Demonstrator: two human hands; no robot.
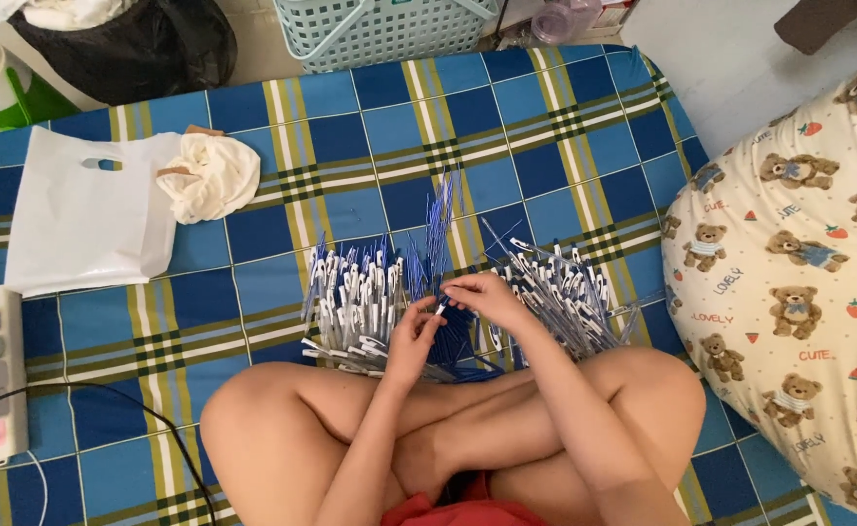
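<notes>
Small white pen part [441, 308] pinched between left hand [411, 336] and right hand [485, 294], over blue refills [445, 244] mid-mat. Pen-shell piles [350, 302] flank it; checked mat [565, 127] beneath, white bag [77, 224] toward left edge. Best kept aligned, fingertips close.
</notes>
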